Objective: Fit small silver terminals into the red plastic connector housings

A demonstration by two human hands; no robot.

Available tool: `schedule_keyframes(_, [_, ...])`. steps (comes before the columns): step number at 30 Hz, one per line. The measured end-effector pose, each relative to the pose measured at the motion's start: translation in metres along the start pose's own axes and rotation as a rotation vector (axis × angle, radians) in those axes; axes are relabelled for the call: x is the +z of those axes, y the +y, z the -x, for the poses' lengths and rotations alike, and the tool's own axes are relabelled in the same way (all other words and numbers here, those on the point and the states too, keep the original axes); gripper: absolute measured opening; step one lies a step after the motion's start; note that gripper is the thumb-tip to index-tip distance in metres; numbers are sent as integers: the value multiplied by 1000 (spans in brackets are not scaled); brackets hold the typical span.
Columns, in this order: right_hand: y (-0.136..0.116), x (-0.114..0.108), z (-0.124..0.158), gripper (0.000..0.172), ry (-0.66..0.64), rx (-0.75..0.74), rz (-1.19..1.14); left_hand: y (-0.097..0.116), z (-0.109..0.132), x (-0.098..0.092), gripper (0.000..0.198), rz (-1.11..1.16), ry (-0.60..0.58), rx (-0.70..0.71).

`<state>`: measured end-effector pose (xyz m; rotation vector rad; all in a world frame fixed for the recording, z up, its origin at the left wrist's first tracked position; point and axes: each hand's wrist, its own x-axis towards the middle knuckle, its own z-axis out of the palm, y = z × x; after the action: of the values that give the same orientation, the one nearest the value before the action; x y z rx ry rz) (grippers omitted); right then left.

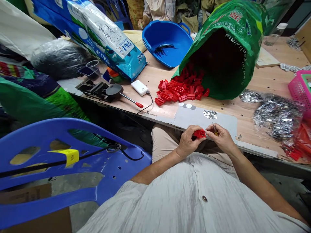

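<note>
Between thumb and fingers, my left hand (188,142) grips a red plastic housing (200,133) just off the table's front edge. Close beside it, my right hand (223,137) is closed around a small screwdriver-like tool with a yellowish handle (216,132) and a thin shaft pointing up. Its thumb and index tip come up to the housing's right side; any tiny part pinched there is too small to make out. Beyond the hands, small metal pieces (210,114) lie in a cluster on a grey sheet (225,124). More red housings (179,90) spill from a green sack (254,51).
A blue basin (148,35) holds dark thin strips. Left are a lever tool with a red-tipped handle (128,99), a white power bank (140,87) and a blue bag (107,38). Bagged metal parts (277,113) lie right. A blue chair (121,168) stands left; another person (159,9) sits opposite.
</note>
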<state>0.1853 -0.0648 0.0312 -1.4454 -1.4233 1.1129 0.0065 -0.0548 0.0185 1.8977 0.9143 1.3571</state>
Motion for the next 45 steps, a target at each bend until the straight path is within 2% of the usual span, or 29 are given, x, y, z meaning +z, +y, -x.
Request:
schedule_keyframes(4, [3, 5, 0, 25, 10, -5, 30, 2, -1, 1, 27, -31, -6, 74])
schedule_keyframes(6, [3, 5, 0, 25, -8, -1, 11, 2, -2, 2, 26, -16, -7, 54])
schedule_keyframes(13, [0, -5, 0, 30, -105, 68, -199, -4, 0, 4, 38, 284, 5, -309])
schedule_keyframes(18, [-1, -7, 3, 29, -126, 90, -214, -7, 0, 5, 43, 441, 3, -421])
schedule_keyframes(22, [-4, -3, 5, 31, -173, 136, -293, -4, 0, 6, 42, 490, -16, -396])
schedule_keyframes(27, [-4, 2, 3, 40, -259, 217, -458, -3, 2, 8, 32, 413, -41, -213])
schedule_keyframes(29, [-3, 3, 1, 41, -267, 211, -461, -7, 2, 8, 32, 391, -54, -184])
schedule_keyframes(33, [2, -2, -2, 36, -220, 145, -289, -22, -5, 3, 31, 317, -102, -210])
schedule_keyframes(37, [11, -9, -4, 42, -102, 22, 109, -36, -22, -9, 29, 130, -222, -239])
schedule_keyframes(40, [17, -10, -5, 39, -42, -80, 376, -45, -34, -15, 32, 27, -323, -236])
schedule_keyframes(45, [20, -3, -8, 26, -8, -174, 538, -58, -43, -15, 39, 0, -443, -180])
